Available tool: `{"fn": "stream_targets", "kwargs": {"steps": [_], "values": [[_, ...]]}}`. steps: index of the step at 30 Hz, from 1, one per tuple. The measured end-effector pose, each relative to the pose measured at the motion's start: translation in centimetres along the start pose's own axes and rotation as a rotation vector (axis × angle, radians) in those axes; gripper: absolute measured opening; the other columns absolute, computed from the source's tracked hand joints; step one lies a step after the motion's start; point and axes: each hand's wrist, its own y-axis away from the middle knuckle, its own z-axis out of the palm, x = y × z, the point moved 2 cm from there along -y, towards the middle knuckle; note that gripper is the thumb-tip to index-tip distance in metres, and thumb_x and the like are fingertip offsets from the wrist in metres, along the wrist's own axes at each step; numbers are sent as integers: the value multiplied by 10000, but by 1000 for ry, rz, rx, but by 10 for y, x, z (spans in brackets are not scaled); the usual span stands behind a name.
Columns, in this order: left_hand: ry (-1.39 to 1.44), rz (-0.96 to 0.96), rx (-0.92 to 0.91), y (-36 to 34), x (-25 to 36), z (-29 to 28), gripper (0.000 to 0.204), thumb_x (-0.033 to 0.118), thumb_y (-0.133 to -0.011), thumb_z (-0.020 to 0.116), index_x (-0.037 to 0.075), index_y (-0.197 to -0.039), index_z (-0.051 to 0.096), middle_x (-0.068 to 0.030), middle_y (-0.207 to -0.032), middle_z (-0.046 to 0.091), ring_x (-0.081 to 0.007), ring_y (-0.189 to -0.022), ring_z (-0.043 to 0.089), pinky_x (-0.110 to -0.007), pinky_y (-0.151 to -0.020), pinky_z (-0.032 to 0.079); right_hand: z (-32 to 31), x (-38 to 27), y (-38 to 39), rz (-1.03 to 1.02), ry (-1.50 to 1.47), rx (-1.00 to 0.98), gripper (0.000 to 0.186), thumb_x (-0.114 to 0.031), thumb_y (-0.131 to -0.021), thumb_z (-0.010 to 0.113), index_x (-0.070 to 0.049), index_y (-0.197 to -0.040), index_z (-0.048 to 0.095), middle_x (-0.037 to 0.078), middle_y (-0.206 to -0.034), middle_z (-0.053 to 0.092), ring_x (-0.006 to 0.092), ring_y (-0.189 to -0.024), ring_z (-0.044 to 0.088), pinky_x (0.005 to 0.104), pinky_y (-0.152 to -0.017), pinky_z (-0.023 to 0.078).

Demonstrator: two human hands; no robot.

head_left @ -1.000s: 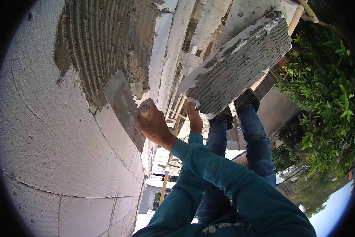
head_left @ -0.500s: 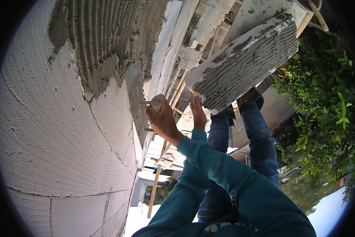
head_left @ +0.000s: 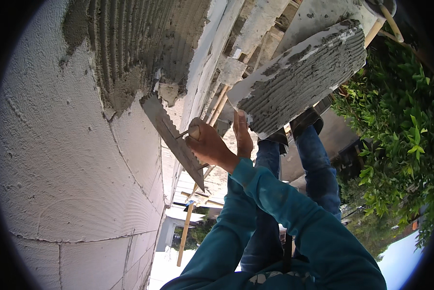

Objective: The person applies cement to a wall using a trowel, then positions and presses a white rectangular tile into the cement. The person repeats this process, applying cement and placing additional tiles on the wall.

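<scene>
My right hand (head_left: 211, 146) crosses over my left arm and is closed around the handle of a notched trowel (head_left: 171, 137). The metal blade slants, its upper tip close to the lower edge of the ridged grey mortar (head_left: 125, 48) on the pale wall (head_left: 77, 159). My left hand (head_left: 242, 136) grips the near end of a long pale slab (head_left: 299, 79), its fingers partly hidden. Combed grey mortar coats most of the slab's upward face, leaving a bare pale strip along one side. A lump of mortar (head_left: 171, 93) clings beside the trowel tip.
Wooden planks and poles (head_left: 219, 105) of a scaffold lie beyond the wall's edge. My legs in jeans (head_left: 316, 169) stand beneath the slab. A bucket (head_left: 378, 7) sits at the top right, and leafy bushes (head_left: 395, 125) fill the right side.
The trowel has come away from the wall's edge, slightly right and downward, and its blade has turned so the notched edge shows. My left hand and the slab have barely moved.
</scene>
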Motion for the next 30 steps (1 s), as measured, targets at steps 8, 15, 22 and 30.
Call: {"fn": "stream_targets", "kwargs": {"steps": [8, 15, 22, 30], "values": [[95, 77, -48, -10, -23, -10, 725, 564, -1003, 473, 40, -1494, 372, -107, -1444, 458, -212, -1334, 401, -363, -1129, 271, 82, -35, -22, -221, -446, 164, 231, -175, -949, 603, -48, -1041, 434, 76, -773, 503, 130, -696, 480, 326, -605, 425], [20, -82, -5, -15, -31, -22, 903, 672, -950, 470, 61, -1568, 222, -118, -1614, 233, -243, -1486, 205, -422, -1171, 181, 57, -4, 34, -76, -233, 201, 253, -197, -951, 587, -41, -1092, 447, 176, -843, 628, 236, -768, 648, 369, -694, 495], [11, -61, -17, -21, -24, -19, 882, 672, -955, 461, 49, -1547, 264, -120, -1550, 325, -240, -1412, 308, -380, -1130, 260, -41, -63, -32, -340, 39, 197, 335, -250, -904, 641, 37, -1016, 509, 185, -745, 632, 276, -694, 655, 407, -653, 502], [7, 0, -37, -9, -24, -15, 681, 584, -1001, 463, 57, -1432, 437, -73, -1352, 524, -179, -1236, 470, -343, -1039, 331, 17, -16, 15, -127, 180, 19, 313, -205, -919, 597, 19, -1078, 446, 275, -767, 639, 429, -758, 678, 506, -701, 500]]}}
